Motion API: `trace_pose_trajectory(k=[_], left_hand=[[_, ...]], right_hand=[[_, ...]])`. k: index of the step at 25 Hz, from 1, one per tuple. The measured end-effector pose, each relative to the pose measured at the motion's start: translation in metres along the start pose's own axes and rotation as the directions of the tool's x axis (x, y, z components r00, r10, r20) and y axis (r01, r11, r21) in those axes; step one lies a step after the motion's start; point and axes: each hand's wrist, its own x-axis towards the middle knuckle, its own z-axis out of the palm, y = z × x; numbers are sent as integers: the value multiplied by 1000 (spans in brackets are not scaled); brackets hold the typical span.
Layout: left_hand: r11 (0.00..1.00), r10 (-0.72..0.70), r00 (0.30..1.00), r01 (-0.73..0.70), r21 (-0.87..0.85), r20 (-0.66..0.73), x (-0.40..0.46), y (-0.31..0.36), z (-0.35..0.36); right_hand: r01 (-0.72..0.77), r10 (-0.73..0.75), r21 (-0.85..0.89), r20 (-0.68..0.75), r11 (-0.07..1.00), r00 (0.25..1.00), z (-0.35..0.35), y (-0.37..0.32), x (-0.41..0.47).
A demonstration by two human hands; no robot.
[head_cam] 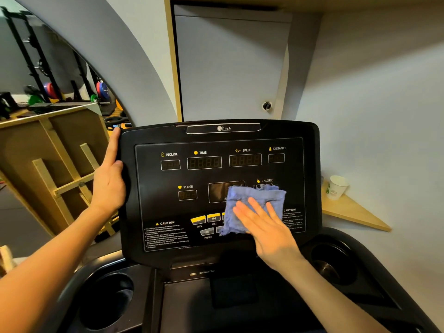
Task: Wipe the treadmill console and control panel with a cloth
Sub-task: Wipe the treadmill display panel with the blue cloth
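The black treadmill console fills the middle of the view, its control panel showing dark displays and yellow buttons. A blue cloth lies flat on the panel's lower right, over the centre screen's corner and some buttons. My right hand presses on the cloth with fingers spread flat. My left hand grips the console's left edge, thumb pointing up along the side.
Cup holders sit below the console at left and right. A paper cup stands on a wooden corner shelf to the right. A wooden frame leans at left, below a mirror showing gym weights.
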Motion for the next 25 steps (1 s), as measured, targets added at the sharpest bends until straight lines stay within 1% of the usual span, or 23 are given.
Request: trace_pose_trajectory(k=[3,4,7,10,14,16,19,22,25], left_hand=[[1000,-8,1000,8,-12,5,0,0,-1],[1000,-12,1000,12,-14,7,0,0,-1],[1000,-7,1000,7,-11,8,0,0,-1],[1000,8,1000,-7,-12,10,0,0,-1],[1000,3,1000,-3,-19,2,2,-2,0],[1000,2,1000,-2,-18,-1,1,-2,0],[1000,12,1000,-13,-15,-9,0,-1,1],[1000,0,1000,0,-6,-10,0,2,1],[1000,20,1000,-20,8,-17,-1,3,1]], right_hand=[[-124,124,-31,-3,992,992,-6,9,26],[-174,173,-29,-28,984,985,-8,10,37],[-293,298,51,-155,955,942,-10,1,66],[-312,311,35,-236,950,921,-14,-12,88],[-336,326,5,-258,942,910,-19,-33,125],[-304,299,20,-253,952,920,-20,-49,139],[-212,222,66,-256,975,941,-18,-75,151],[-86,95,53,-206,995,974,-10,-99,150],[30,-27,15,-163,999,986,-1,-103,137]])
